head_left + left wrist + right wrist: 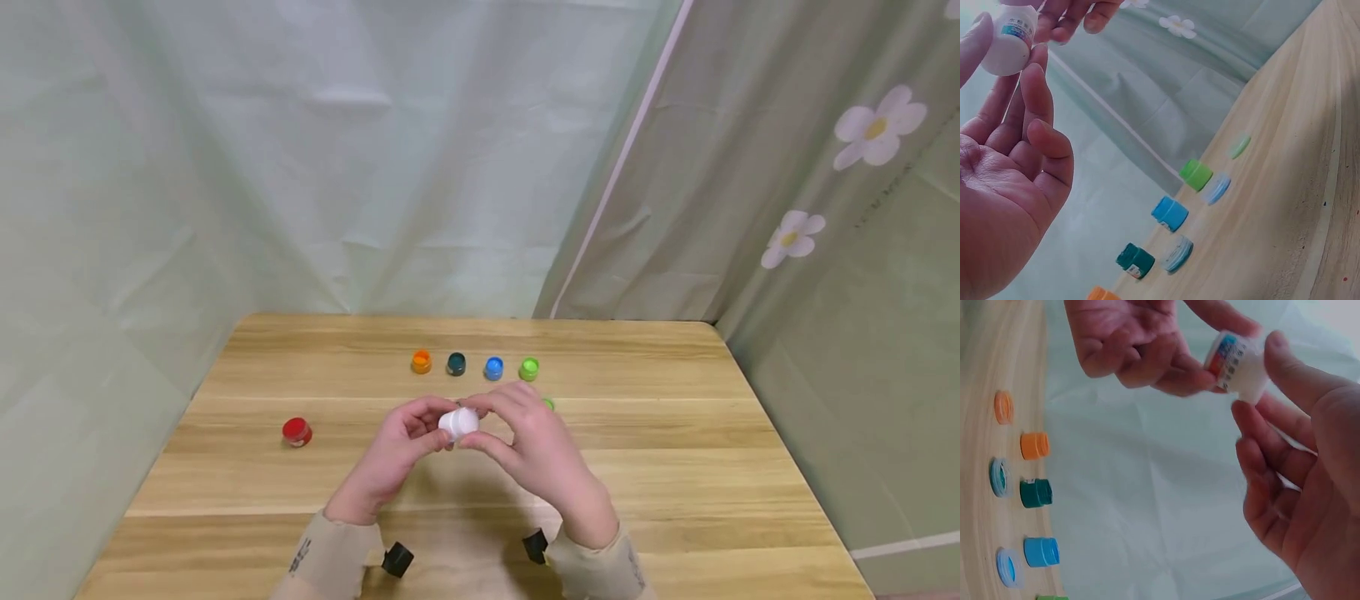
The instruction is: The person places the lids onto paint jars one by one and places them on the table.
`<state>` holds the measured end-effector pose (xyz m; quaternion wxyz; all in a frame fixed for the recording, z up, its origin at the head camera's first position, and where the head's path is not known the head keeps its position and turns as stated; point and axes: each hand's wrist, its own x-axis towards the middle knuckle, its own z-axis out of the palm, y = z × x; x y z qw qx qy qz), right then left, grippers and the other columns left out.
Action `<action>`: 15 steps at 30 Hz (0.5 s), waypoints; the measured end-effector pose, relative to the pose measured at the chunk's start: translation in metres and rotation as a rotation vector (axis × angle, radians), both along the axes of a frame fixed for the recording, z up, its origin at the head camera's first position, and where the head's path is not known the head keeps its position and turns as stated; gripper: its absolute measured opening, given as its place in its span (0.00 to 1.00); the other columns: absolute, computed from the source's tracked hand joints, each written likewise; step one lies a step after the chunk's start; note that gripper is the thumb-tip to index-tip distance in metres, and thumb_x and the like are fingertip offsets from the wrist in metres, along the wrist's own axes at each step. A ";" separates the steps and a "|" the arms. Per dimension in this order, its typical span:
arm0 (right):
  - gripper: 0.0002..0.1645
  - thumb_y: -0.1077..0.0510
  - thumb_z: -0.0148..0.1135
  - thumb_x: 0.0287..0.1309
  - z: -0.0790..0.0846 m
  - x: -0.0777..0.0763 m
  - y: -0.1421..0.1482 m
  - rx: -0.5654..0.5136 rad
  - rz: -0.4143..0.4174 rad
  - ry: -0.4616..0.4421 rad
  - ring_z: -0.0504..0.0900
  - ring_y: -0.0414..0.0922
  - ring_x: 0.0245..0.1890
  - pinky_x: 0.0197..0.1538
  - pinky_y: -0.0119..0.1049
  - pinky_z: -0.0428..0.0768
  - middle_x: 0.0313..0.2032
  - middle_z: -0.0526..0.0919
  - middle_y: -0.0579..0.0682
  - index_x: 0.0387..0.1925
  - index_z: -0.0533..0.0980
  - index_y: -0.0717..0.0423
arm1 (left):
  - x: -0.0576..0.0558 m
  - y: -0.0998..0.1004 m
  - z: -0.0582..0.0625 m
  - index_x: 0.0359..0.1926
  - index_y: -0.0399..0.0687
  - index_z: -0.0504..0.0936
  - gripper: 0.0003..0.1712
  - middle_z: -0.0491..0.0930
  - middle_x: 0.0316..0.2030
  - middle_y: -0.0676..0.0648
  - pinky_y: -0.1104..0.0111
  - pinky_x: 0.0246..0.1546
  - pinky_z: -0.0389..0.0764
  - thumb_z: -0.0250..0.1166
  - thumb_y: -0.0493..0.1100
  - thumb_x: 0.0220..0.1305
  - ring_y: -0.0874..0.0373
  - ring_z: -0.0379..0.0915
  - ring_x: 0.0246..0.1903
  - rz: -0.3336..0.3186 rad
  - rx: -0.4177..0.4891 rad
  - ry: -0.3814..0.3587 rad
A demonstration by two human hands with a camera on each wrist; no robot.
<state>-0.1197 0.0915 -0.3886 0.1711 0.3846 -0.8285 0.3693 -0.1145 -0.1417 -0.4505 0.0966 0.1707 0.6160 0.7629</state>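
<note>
A small white paint jar [459,423] with a printed label is held up between both hands above the middle of the wooden table. My left hand [390,450] grips its labelled body between thumb and fingers. On the other end, my right hand [540,442] pinches the white lid [1252,376] with thumb and fingertips. The lid looks seated on the jar in the right wrist view. Beyond the hands stand an orange jar [422,362], a dark green jar [456,364], a blue jar [493,368] and a light green jar [529,369], all uncapped.
A red jar [297,432] with its lid on stands at the left of the table. Loose lids lie before the open jars: an orange lid [1004,407], a dark green lid [1177,253], a blue lid [1216,189] and a light green lid [1240,146]. Curtains [420,167] hang behind.
</note>
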 end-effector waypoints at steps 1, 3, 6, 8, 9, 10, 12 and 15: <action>0.19 0.47 0.81 0.58 0.000 0.001 -0.001 0.005 -0.035 -0.015 0.80 0.40 0.48 0.50 0.38 0.82 0.42 0.86 0.40 0.47 0.86 0.49 | 0.000 0.000 0.000 0.55 0.53 0.86 0.15 0.88 0.49 0.51 0.67 0.46 0.84 0.68 0.33 0.73 0.59 0.82 0.44 -0.001 0.001 -0.003; 0.15 0.44 0.79 0.59 0.000 0.004 -0.003 0.021 -0.098 -0.050 0.78 0.39 0.41 0.42 0.35 0.80 0.34 0.82 0.37 0.36 0.83 0.47 | 0.001 0.001 0.001 0.55 0.52 0.86 0.14 0.88 0.49 0.51 0.66 0.47 0.85 0.69 0.33 0.72 0.58 0.82 0.45 -0.007 0.005 -0.009; 0.21 0.43 0.71 0.69 -0.001 0.006 -0.003 0.038 -0.171 -0.108 0.71 0.37 0.30 0.32 0.32 0.73 0.23 0.73 0.35 0.23 0.75 0.43 | 0.001 0.002 0.001 0.55 0.51 0.86 0.14 0.87 0.49 0.51 0.66 0.46 0.85 0.69 0.34 0.73 0.58 0.82 0.45 -0.011 -0.003 -0.005; 0.25 0.44 0.65 0.75 0.000 0.006 -0.002 0.027 -0.195 -0.135 0.68 0.37 0.26 0.29 0.32 0.70 0.21 0.68 0.34 0.19 0.72 0.43 | 0.001 0.002 0.002 0.55 0.50 0.86 0.13 0.87 0.49 0.51 0.67 0.45 0.84 0.67 0.34 0.74 0.59 0.81 0.42 -0.005 -0.012 0.004; 0.24 0.45 0.63 0.77 0.000 0.006 -0.001 0.013 -0.195 -0.146 0.68 0.37 0.27 0.29 0.33 0.70 0.22 0.68 0.34 0.21 0.74 0.43 | 0.001 0.002 0.002 0.56 0.51 0.86 0.13 0.87 0.48 0.51 0.67 0.45 0.84 0.66 0.34 0.75 0.59 0.81 0.41 -0.001 -0.014 0.007; 0.21 0.45 0.63 0.77 0.001 0.005 0.000 -0.001 -0.185 -0.146 0.71 0.37 0.28 0.30 0.34 0.72 0.24 0.71 0.35 0.24 0.77 0.44 | 0.001 0.001 0.002 0.56 0.51 0.86 0.13 0.87 0.47 0.52 0.67 0.44 0.83 0.66 0.35 0.76 0.59 0.81 0.40 0.004 -0.018 0.010; 0.10 0.45 0.68 0.74 0.002 0.003 0.003 -0.017 -0.135 -0.123 0.77 0.37 0.35 0.36 0.36 0.79 0.33 0.80 0.37 0.38 0.83 0.45 | 0.001 0.001 0.002 0.56 0.52 0.86 0.12 0.87 0.45 0.52 0.68 0.44 0.82 0.64 0.35 0.77 0.60 0.81 0.38 0.008 -0.019 0.016; 0.24 0.48 0.75 0.67 0.003 0.000 0.006 0.004 -0.019 -0.057 0.81 0.42 0.53 0.52 0.42 0.83 0.53 0.84 0.42 0.61 0.81 0.46 | 0.001 0.000 0.001 0.57 0.53 0.85 0.13 0.87 0.42 0.53 0.68 0.43 0.81 0.61 0.36 0.79 0.60 0.81 0.37 0.003 -0.012 0.019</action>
